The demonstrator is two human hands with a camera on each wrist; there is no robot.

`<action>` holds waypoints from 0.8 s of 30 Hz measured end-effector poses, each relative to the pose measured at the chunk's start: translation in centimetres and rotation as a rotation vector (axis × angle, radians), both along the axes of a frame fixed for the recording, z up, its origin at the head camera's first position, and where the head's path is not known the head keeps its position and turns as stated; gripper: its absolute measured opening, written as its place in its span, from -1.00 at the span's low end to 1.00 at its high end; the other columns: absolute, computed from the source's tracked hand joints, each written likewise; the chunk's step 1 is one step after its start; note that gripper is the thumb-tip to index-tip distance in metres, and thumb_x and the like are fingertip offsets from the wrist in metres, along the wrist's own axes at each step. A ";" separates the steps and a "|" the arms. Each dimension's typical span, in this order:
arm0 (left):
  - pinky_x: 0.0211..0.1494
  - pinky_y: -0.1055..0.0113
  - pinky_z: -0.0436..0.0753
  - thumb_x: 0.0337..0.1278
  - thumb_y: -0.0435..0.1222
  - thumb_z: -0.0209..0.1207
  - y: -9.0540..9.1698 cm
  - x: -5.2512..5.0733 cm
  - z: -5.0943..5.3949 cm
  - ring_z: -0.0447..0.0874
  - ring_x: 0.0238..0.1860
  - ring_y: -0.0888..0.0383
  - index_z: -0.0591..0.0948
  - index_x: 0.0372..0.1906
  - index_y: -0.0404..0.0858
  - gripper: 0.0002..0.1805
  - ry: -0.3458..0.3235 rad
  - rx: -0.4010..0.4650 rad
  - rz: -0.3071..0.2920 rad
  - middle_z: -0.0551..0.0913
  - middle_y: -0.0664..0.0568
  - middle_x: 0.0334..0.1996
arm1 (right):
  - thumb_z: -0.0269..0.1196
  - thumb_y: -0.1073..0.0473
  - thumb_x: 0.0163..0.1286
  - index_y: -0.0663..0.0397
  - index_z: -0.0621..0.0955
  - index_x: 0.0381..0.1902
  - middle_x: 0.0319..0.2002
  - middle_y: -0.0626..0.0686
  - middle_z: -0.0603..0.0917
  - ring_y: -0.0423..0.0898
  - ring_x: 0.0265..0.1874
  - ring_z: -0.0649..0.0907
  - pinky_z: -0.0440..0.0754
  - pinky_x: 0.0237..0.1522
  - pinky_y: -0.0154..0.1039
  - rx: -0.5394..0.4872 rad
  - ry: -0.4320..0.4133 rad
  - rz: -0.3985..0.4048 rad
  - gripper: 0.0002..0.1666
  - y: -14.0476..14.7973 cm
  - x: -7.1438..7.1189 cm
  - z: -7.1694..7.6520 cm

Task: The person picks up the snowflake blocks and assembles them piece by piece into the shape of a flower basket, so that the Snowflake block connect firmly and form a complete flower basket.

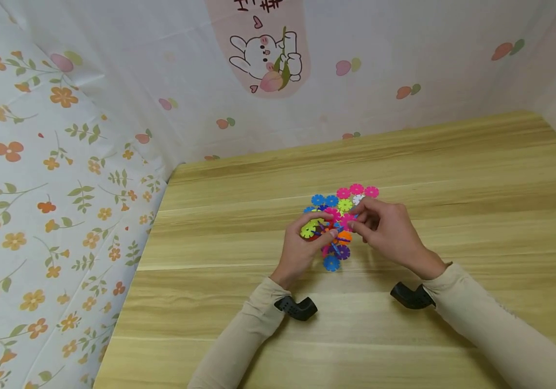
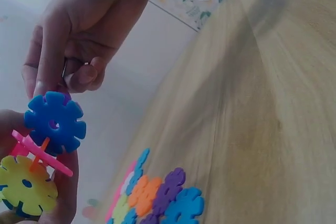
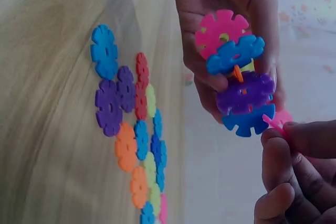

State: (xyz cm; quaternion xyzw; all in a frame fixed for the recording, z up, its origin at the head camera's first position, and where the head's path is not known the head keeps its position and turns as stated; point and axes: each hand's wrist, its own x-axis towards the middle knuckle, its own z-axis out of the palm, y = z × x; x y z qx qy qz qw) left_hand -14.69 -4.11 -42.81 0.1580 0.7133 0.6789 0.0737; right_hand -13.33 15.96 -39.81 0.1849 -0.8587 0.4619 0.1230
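My left hand [image 1: 297, 246] holds a cluster of interlocking plastic flower discs above the table. In the right wrist view the cluster shows a purple disc [image 3: 245, 94], blue discs [image 3: 247, 121] and a pink disc [image 3: 221, 29]. The left wrist view shows a yellow disc [image 2: 26, 184] on its other side. Between thumb and fingertips my right hand [image 1: 392, 229] pinches a pink flower disc [image 3: 275, 125] at the edge of the cluster's blue disc. Whether its slot is engaged I cannot tell. Fingers partly hide the cluster.
Loose flower discs lie flat on the wooden table [image 1: 200, 302] beneath and beyond the hands: orange [image 3: 126, 148], purple [image 3: 108, 107], blue [image 1: 331, 263], pink [image 1: 357, 189] and others. A patterned cloth [image 1: 380, 65] hangs behind the table's far edge.
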 end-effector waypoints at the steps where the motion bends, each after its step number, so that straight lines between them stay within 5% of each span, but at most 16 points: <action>1: -0.29 0.46 0.62 0.24 -0.42 0.26 0.1 0.0 0.0 0.60 -0.20 0.17 0.61 0.09 -0.35 -0.68 0.005 -0.010 0.005 0.58 -0.16 0.13 | 0.38 0.46 0.18 0.21 0.63 -0.34 -0.56 0.00 0.69 -0.24 -0.70 0.58 0.52 -0.64 -0.35 -0.003 -0.006 0.001 -0.85 0.0 0.0 0.0; 9: 0.30 0.22 0.45 0.20 -0.42 0.30 0.6 0.2 -0.5 0.51 0.20 0.08 0.64 0.03 -0.30 -0.71 0.096 -0.071 0.032 0.65 -0.12 0.07 | 0.31 0.49 0.24 0.28 0.63 -0.35 -0.56 0.15 0.67 -0.16 -0.73 0.59 0.58 -0.64 -0.30 -0.057 -0.153 0.062 -0.91 0.0 0.0 -0.1; 14: 0.27 0.13 0.49 0.21 -0.39 0.30 0.5 0.0 -1.0 0.53 0.15 0.12 0.65 0.01 -0.24 -0.73 0.123 -0.068 0.002 0.67 -0.06 0.03 | 0.28 0.50 0.25 0.30 0.59 -0.35 -0.56 0.16 0.67 -0.01 -0.73 0.61 0.61 -0.64 -0.29 -0.074 -0.197 0.101 -0.91 -0.1 -0.2 -0.3; 20: 0.34 0.13 0.43 0.28 -0.29 0.26 0.0 -0.3 -0.7 0.48 0.21 0.20 0.61 0.12 -0.13 -0.68 0.061 -0.105 -0.060 0.58 0.06 0.17 | 0.23 0.47 0.33 0.27 0.59 -0.27 -0.56 0.16 0.65 0.05 -0.69 0.64 0.54 -0.68 -0.29 -0.059 -0.250 0.100 -0.93 0.3 -0.8 -0.3; 24: 0.06 0.23 0.61 0.37 -0.28 0.18 -0.7 -0.7 -0.5 0.47 0.16 0.07 0.55 0.21 -0.11 -0.65 -0.006 -0.080 -0.160 0.50 0.05 0.24 | 0.17 0.44 0.38 0.26 0.62 -0.18 -0.55 0.16 0.65 0.08 -0.66 0.65 0.50 -0.66 -0.30 -0.063 -0.286 0.106 -0.89 0.8 -1.4 0.0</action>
